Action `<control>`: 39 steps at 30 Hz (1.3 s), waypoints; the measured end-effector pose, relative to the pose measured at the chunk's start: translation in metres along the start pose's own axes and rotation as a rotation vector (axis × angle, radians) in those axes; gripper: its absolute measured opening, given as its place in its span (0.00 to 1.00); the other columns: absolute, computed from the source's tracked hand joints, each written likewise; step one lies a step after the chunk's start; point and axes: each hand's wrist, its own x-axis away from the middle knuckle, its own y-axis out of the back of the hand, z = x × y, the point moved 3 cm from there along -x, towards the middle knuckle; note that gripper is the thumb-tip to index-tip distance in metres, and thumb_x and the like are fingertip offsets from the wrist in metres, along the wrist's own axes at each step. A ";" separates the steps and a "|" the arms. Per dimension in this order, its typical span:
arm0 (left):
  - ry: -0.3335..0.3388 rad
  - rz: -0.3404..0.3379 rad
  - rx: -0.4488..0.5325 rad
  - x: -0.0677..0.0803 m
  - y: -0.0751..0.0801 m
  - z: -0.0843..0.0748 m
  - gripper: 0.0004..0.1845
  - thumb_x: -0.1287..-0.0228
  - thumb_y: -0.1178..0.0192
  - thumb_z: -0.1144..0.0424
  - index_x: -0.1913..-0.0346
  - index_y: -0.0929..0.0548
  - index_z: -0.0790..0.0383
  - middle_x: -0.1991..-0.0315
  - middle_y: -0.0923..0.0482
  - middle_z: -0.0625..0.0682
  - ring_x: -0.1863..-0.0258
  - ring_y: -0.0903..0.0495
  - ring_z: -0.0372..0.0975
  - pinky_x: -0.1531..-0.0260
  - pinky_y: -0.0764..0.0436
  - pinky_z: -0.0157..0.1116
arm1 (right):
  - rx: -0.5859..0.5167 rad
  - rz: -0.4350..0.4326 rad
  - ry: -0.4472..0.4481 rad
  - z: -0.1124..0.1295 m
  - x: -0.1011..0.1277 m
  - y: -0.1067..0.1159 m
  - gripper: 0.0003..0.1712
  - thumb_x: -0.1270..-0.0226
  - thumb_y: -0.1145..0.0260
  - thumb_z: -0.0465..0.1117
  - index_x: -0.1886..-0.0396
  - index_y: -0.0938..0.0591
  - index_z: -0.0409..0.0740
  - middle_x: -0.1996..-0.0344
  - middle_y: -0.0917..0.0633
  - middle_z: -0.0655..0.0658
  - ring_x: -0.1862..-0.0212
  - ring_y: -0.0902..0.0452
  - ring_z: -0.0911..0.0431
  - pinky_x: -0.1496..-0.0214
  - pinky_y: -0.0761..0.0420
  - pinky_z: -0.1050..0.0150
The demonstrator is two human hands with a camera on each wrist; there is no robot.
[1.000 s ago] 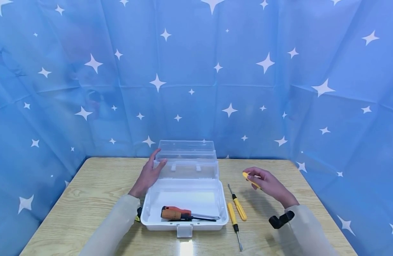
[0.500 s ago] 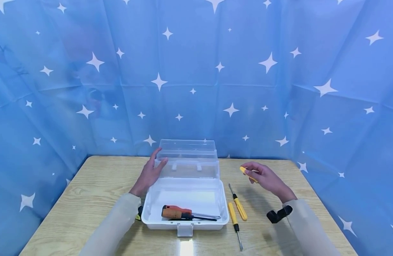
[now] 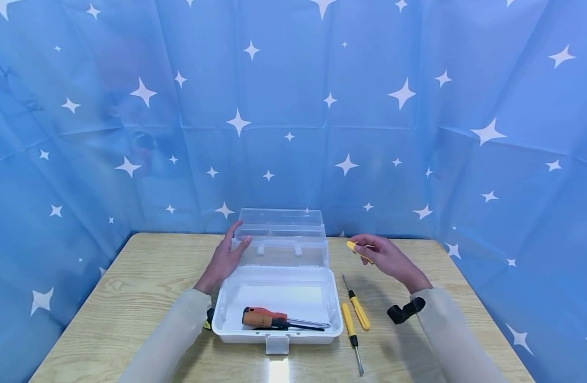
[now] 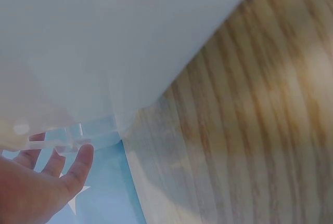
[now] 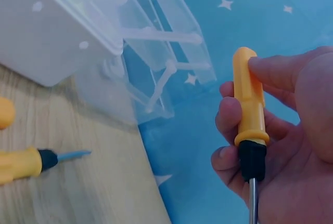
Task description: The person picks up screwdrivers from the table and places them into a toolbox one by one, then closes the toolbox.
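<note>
Fingers of right hand (image 3: 386,257) carried yellow screwdriver (image 3: 358,250) closer to box lid (image 3: 279,238) (left hand unmoved).

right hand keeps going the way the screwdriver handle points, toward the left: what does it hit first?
Probably the clear open lid of the white toolbox. The right hand holds the yellow screwdriver just right of the lid's edge; depth is unclear, so it might pass in front.

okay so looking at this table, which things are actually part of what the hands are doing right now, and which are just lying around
In use:
- yellow screwdriver, gripped by the right hand
- open clear toolbox, lid steadied by the left hand

Lying about:
- orange-handled screwdriver, in the toolbox
- two yellow screwdrivers on the table, beside the toolbox
- blue star backdrop
</note>
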 end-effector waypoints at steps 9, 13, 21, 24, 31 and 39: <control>-0.007 -0.004 -0.001 0.000 0.000 0.000 0.43 0.36 0.53 0.26 0.22 0.51 0.34 0.20 0.54 0.54 0.23 0.51 0.57 0.32 0.43 0.65 | 0.017 0.024 0.033 0.019 -0.014 -0.006 0.20 0.23 0.43 0.51 0.38 0.22 0.51 0.63 0.20 0.44 0.65 0.25 0.48 0.71 0.26 0.61; 0.002 -0.004 -0.004 0.000 -0.001 0.001 0.44 0.37 0.53 0.26 0.22 0.51 0.34 0.20 0.54 0.54 0.23 0.50 0.58 0.33 0.42 0.66 | 0.023 0.040 0.065 0.025 -0.020 -0.011 0.20 0.23 0.43 0.50 0.38 0.21 0.49 0.64 0.20 0.44 0.66 0.25 0.47 0.69 0.25 0.60; 0.009 -0.008 0.001 -0.001 -0.001 0.001 0.42 0.35 0.51 0.28 0.22 0.51 0.34 0.20 0.53 0.55 0.24 0.48 0.59 0.35 0.40 0.67 | 0.046 0.060 0.089 0.038 -0.033 -0.018 0.18 0.22 0.44 0.48 0.39 0.20 0.50 0.69 0.21 0.43 0.68 0.26 0.49 0.66 0.26 0.57; 0.011 -0.010 -0.003 -0.002 0.000 0.002 0.41 0.33 0.51 0.29 0.22 0.51 0.35 0.20 0.52 0.55 0.24 0.47 0.59 0.35 0.39 0.67 | 0.040 0.067 0.091 0.044 -0.038 -0.021 0.18 0.22 0.44 0.47 0.39 0.20 0.48 0.65 0.19 0.42 0.67 0.26 0.49 0.65 0.26 0.56; 0.012 -0.013 -0.012 -0.001 0.000 0.001 0.42 0.35 0.52 0.27 0.23 0.50 0.33 0.20 0.54 0.54 0.23 0.51 0.58 0.33 0.44 0.67 | 0.050 0.091 0.161 0.057 -0.045 -0.025 0.18 0.23 0.42 0.46 0.39 0.19 0.47 0.51 0.16 0.38 0.60 0.22 0.51 0.59 0.20 0.55; 0.022 -0.009 -0.007 -0.001 0.000 0.001 0.42 0.34 0.52 0.28 0.22 0.51 0.34 0.20 0.54 0.55 0.24 0.50 0.59 0.34 0.43 0.67 | 0.081 0.100 0.185 0.065 -0.054 -0.033 0.18 0.22 0.43 0.44 0.39 0.18 0.47 0.52 0.15 0.40 0.63 0.23 0.53 0.63 0.21 0.57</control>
